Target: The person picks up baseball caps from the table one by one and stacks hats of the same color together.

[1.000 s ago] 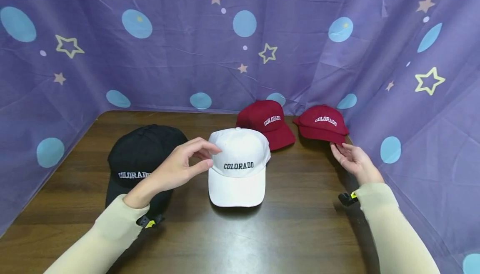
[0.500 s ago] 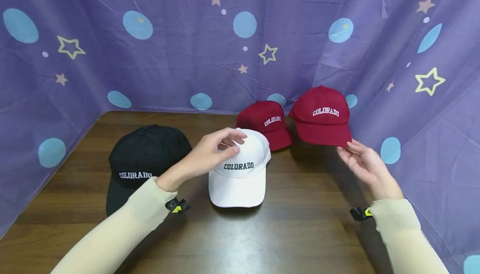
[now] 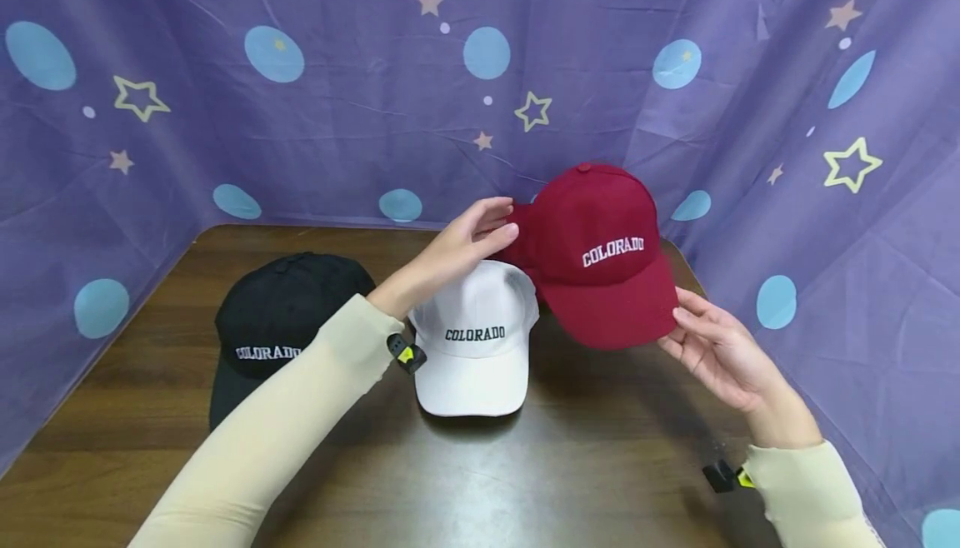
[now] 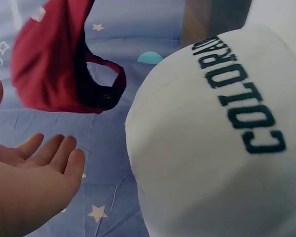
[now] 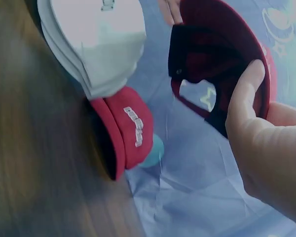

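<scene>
My right hand (image 3: 723,356) pinches the brim of a dark red baseball cap (image 3: 600,227) marked COLORADO, held up off the table. In the right wrist view, its dark underside and back strap (image 5: 191,101) face the camera. My left hand (image 3: 461,252) hovers above the white baseball cap (image 3: 471,377), at the red cap's left side. The left wrist view shows a gap between the left fingers (image 4: 75,165) and the raised red cap (image 4: 49,64). Behind the white cap, a second red cap (image 5: 133,131) rests on the table, mostly hidden in the head view.
A black baseball cap (image 3: 288,302) lies at the left of the wooden table (image 3: 600,465), partly behind my left forearm. A purple curtain (image 3: 337,132) with stars and blue dots closes off the back and sides.
My right hand has lifted the red cap off the back right of the table and brought it left and nearer. The left hand has moved right and up, past the white cap toward it.
</scene>
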{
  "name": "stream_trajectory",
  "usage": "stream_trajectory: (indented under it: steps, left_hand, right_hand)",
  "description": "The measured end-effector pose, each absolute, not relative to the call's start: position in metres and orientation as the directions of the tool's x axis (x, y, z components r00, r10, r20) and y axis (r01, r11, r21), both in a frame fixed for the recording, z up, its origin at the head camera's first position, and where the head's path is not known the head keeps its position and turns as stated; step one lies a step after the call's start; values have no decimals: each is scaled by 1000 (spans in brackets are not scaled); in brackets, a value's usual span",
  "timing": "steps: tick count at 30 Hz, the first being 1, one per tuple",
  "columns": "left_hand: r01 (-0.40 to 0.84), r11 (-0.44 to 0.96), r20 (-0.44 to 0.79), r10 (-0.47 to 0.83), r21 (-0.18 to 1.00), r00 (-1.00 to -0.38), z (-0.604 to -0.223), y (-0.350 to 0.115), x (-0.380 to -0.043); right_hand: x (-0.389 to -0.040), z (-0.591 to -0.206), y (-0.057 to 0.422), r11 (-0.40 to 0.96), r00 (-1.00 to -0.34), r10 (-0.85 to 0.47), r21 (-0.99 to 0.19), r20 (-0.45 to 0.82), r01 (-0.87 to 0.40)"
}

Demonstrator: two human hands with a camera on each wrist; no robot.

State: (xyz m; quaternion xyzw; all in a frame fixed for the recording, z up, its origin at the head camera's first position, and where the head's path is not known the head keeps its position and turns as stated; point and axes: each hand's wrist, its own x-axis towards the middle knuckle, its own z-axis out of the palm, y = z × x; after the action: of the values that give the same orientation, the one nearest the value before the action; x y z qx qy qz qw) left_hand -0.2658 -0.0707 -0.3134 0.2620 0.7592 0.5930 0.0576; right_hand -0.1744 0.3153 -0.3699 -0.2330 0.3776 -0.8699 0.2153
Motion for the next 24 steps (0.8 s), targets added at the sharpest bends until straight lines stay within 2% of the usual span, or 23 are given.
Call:
stream_trajectory:
  steps: [7, 14, 20, 24]
  left_hand:
    - [234, 52, 168, 549, 971, -819, -310, -64, -269]
    - [204, -14, 167, 630, 979, -759, -309, -67, -262]
    - [166, -74, 174, 649, 983, -741, -310, -63, -257]
    - [180, -89, 194, 650, 980, -735, -311, -56, -252]
  right_hand:
    - [-165, -376, 298, -525, -785, -583, -834, 209, 168]
    - [-164, -382, 288, -471, -810, -569, -864, 143, 179]
    - [-164, -390, 284, -401, -861, -499, -907, 99, 128]
    - [-164, -391, 279, -228, -917, -394, -973, 62, 33]
